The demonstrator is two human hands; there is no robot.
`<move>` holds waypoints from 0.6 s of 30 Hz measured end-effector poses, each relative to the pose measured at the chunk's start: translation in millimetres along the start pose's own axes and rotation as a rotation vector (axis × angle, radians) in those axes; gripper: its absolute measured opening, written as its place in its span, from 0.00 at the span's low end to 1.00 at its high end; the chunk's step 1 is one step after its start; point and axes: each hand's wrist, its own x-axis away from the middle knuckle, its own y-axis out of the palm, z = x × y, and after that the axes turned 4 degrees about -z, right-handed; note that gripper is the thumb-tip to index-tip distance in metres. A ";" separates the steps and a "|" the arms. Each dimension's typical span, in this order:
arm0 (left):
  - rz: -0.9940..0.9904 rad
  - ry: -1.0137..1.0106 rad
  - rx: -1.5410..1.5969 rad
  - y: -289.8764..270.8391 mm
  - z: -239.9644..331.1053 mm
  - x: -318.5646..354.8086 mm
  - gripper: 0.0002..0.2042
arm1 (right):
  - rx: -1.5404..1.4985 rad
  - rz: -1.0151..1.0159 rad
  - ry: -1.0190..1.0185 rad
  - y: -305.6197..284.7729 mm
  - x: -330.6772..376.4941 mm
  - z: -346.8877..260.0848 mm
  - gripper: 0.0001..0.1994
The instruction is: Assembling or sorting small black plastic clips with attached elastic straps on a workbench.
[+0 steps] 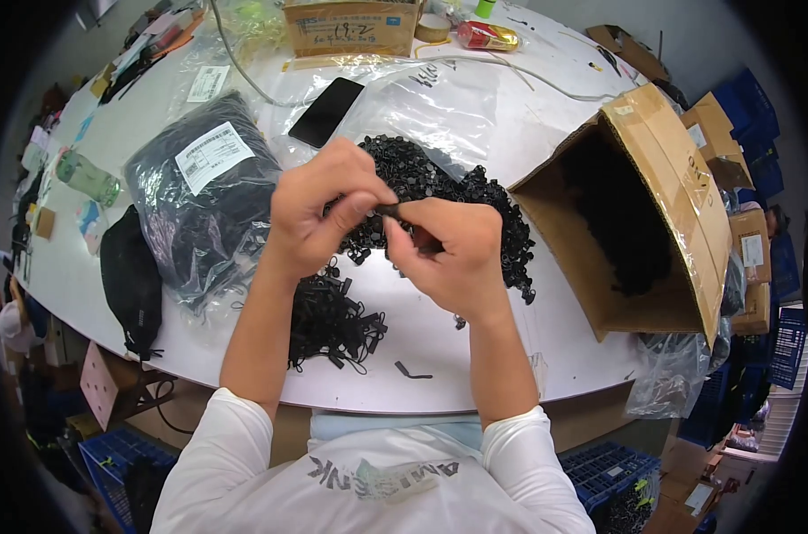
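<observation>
Centrally, the left hand (319, 209) and the right hand (448, 254) meet above a white table (475, 356), fingertips pressed together on one small black plastic piece (392, 211) pinched between them; its exact form cannot be told, since the fingers cover most of it. Directly behind the hands lies a heap of small black plastic parts (462, 191) spread on a clear plastic sheet (439, 102). Beneath the left forearm sits a second pile of black corded pieces (328, 325), and a single loose black piece (413, 370) rests near the table's front edge. To the person's left, a clear bag of black parts with a white label (203, 191) lies flat, with a black pouch (132, 280) just beside it toward the table edge. A black smartphone (326, 111) lies face up behind the left hand. To the right, an open cardboard box (644, 209) is tipped on its side, its mouth facing the heap and dark contents visible inside. Another cardboard box (350, 27) stands at the far side of the table.
</observation>
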 end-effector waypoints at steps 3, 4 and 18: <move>-0.020 -0.514 0.265 -6.0 6.8 8.2 0.05 | 0.074 -0.051 -0.044 1.5 1.0 -0.6 0.04; -0.146 -0.477 0.231 -9.6 5.3 8.4 0.07 | 0.062 -0.044 -0.045 3.2 0.9 0.9 0.05; -0.427 -0.462 0.169 10.3 -6.1 9.4 0.08 | -0.375 -0.182 0.418 -35.1 53.2 14.2 0.14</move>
